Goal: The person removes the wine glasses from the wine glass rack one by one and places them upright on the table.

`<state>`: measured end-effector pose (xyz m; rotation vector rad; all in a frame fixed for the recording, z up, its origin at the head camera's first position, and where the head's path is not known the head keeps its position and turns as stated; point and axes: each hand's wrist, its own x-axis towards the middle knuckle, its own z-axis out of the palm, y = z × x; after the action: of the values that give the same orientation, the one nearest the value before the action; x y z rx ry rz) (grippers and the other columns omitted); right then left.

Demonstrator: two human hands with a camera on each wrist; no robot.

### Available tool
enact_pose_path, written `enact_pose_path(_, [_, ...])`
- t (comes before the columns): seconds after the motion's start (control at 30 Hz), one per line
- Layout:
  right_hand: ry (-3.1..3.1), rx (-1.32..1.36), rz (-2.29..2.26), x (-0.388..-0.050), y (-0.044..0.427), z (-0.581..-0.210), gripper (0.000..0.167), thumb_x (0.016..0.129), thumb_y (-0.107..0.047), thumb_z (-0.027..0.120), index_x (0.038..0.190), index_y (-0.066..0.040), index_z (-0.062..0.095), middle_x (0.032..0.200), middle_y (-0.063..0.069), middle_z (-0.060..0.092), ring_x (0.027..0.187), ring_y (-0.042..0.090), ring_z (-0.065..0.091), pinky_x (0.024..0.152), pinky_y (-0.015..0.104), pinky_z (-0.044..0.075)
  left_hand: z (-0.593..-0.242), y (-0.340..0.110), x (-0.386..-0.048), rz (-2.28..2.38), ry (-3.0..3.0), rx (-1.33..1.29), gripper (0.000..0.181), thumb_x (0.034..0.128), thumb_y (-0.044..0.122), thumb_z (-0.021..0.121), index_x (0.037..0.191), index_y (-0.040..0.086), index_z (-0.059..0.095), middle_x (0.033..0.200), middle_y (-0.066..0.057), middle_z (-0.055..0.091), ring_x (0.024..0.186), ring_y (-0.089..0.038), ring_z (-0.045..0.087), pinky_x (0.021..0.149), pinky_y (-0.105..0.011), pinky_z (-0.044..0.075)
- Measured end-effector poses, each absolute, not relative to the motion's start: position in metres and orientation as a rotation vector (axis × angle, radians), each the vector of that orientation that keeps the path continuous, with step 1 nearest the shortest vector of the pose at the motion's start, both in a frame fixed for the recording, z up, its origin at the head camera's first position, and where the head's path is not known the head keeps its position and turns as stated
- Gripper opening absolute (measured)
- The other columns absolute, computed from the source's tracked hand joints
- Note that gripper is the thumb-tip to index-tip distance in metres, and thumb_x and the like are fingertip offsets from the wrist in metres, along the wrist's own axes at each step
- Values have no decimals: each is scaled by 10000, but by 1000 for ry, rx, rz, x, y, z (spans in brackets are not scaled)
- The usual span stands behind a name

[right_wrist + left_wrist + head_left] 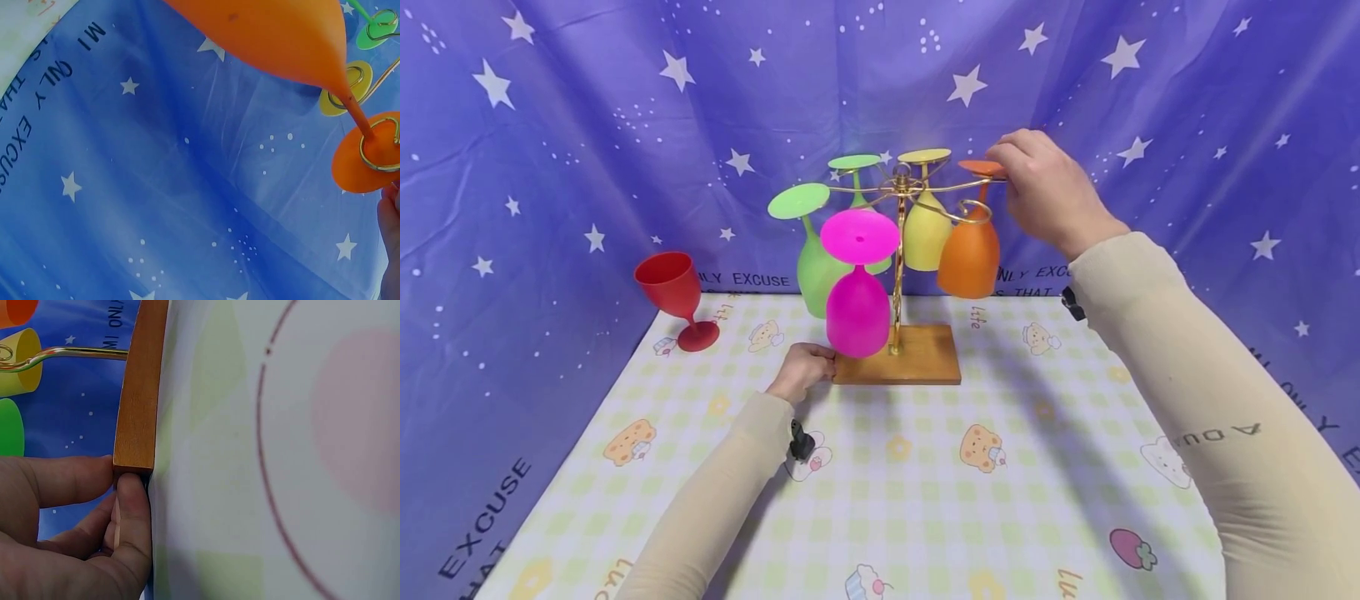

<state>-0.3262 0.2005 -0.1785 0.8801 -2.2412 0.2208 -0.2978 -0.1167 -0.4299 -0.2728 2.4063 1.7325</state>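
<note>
Orange matte goblet (967,260), right grip (1043,190) pinching its foot (350,169), left grip (805,369) pinching brown wooden base (927,354), risked slipping off the adjacent gold wire loop (375,166) if tilted.

Bright, even light floods the head view; soft shadows streak from the sleeves (1210,400) across the surface (925,517), and glints run down the rack (900,283)! Right wrist view: dimmer, curtain (156,212) in murky blue shade.
</note>
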Motion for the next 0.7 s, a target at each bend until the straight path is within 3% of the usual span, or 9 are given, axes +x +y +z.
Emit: enact_pose_path(0.7, [-2357,848,129,-325,199,-187,352,816,146,472,1111,11,610,1012,166,578,963,353,521,858,498,478,-429,-117,-296,1735,2436,-233,319,723,-106,636,1039,-89,677,960,-190,689,676,-134,623,672,-260,539])
